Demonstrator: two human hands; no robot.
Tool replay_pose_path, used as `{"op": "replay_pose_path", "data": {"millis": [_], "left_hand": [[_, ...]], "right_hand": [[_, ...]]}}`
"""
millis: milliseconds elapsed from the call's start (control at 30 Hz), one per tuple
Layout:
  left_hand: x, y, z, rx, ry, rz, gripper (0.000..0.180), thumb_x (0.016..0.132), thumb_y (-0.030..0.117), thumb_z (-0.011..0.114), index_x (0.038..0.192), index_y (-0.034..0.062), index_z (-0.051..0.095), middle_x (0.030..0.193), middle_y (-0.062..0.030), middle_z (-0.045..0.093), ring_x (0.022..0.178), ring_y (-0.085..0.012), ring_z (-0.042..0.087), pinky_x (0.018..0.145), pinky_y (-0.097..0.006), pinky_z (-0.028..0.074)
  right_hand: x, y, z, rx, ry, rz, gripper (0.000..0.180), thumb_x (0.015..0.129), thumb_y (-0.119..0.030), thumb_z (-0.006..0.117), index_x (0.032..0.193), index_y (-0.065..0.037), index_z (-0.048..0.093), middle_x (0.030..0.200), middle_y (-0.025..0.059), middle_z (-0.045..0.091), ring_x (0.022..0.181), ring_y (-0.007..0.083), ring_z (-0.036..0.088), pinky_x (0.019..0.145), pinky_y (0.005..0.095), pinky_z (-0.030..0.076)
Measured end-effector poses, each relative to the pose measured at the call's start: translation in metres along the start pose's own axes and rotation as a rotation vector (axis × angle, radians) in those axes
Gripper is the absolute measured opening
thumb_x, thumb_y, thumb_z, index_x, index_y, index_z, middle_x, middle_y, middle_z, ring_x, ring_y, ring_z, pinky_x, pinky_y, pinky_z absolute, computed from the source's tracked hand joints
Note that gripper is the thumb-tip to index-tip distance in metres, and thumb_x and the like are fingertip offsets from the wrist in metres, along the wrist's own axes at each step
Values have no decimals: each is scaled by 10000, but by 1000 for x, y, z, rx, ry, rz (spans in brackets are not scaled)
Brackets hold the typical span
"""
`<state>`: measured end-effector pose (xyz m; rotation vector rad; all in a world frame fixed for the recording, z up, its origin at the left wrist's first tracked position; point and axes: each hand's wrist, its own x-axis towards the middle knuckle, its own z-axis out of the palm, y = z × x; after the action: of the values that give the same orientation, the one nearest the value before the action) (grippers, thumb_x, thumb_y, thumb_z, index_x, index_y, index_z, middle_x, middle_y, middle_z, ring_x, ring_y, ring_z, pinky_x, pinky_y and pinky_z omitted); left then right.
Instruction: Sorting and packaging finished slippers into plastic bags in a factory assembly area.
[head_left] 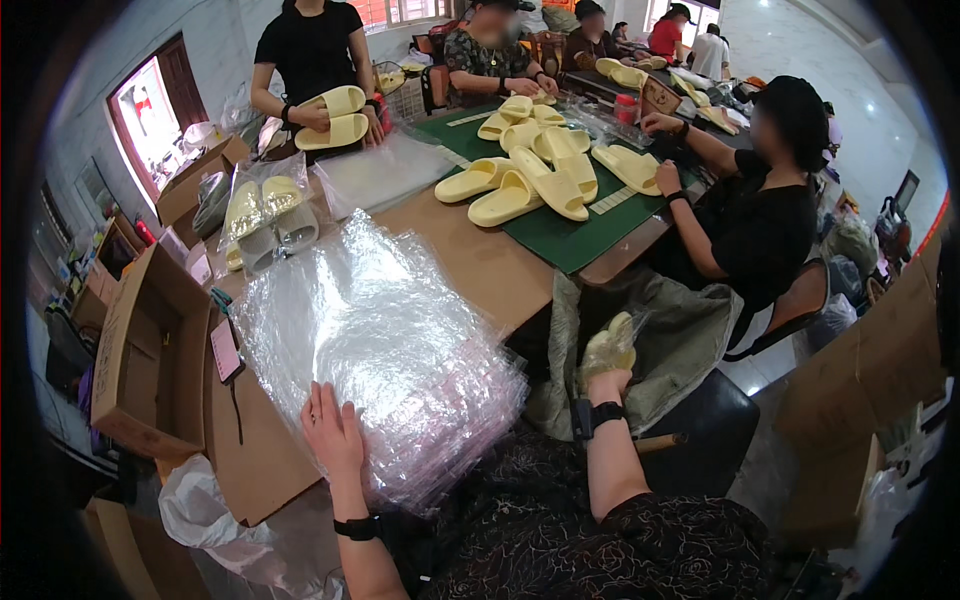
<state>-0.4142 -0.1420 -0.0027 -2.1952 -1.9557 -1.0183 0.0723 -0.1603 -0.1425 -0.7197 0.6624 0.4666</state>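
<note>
My left hand (333, 432) rests on the near left part of a thick stack of shiny clear plastic bags (350, 310), its fingers stretched out and apart. To the right, my right hand (607, 381) is closed around the lower end of pale yellow slippers in a clear bag (612, 345). I cannot tell whether it is one slipper or a pair. They are over the mouth of a large grey-green woven sack (680, 350), whose inside is mostly hidden.
Yellow slippers (540, 180) lie heaped on a green mat (570, 245). Bagged slippers (270, 220) stand beyond my stack. An open carton (150, 360) and a pink phone-like item (227, 350) are at left. Several co-workers surround the table; one holds two slippers (335, 118).
</note>
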Motion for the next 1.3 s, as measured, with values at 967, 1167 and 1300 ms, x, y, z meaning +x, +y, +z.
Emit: {"op": "replay_pose_path", "data": {"millis": [967, 1167, 1300], "left_hand": [[12, 13, 11, -43, 68, 37, 533, 863, 356, 632, 1281, 29, 585, 1385, -208, 536, 1228, -391, 465, 1042, -502, 352], [-3, 3, -4, -10, 105, -6, 534, 872, 367, 625, 1287, 34, 584, 1378, -207, 541, 1231, -386, 465, 1038, -492, 355], [10, 9, 6, -37, 94, 10, 544, 871, 376, 626, 1294, 37, 582, 1387, -205, 536, 1245, -383, 459, 1039, -493, 351]], "right_hand": [[-38, 172, 273, -595, -992, 152, 369, 936, -307, 645, 1233, -112, 546, 1126, 75, 561, 1007, 222, 543, 840, 376, 487], [-106, 177, 246, -740, -632, 71, 325, 904, -346, 690, 806, -57, 578, 640, 38, 598, 489, 162, 547, 459, 275, 434], [-71, 153, 261, -771, -758, 261, 315, 899, -326, 704, 933, -61, 537, 813, 83, 587, 703, 239, 596, 569, 335, 519]]}}
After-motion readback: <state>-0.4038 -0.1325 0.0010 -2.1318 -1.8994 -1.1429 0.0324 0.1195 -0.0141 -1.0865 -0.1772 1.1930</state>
